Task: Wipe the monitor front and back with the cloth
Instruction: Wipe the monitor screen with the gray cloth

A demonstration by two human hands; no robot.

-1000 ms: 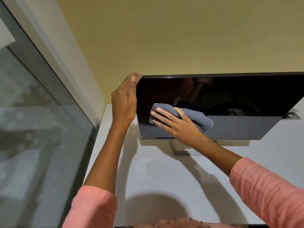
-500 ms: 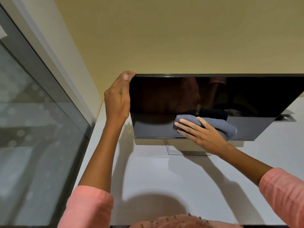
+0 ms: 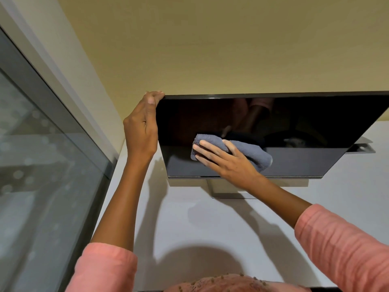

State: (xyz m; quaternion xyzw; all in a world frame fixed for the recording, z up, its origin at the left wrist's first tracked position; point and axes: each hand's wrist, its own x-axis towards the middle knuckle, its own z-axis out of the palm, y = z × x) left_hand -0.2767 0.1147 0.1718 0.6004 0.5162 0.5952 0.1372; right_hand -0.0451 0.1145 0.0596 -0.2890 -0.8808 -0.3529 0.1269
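The monitor [image 3: 273, 123] stands upright on the white bench [image 3: 200, 224] against the yellow wall. Step in hand: wiping the front. The left hand [image 3: 141, 131] grasps the upper left corner, steadying the screen. The right hand [image 3: 223, 160], fingers extended, presses the grey cloth [image 3: 250, 151] flat against the lower left glass. Next, judged: carry the strokes rightward across the remaining front; the back appears not yet addressed.
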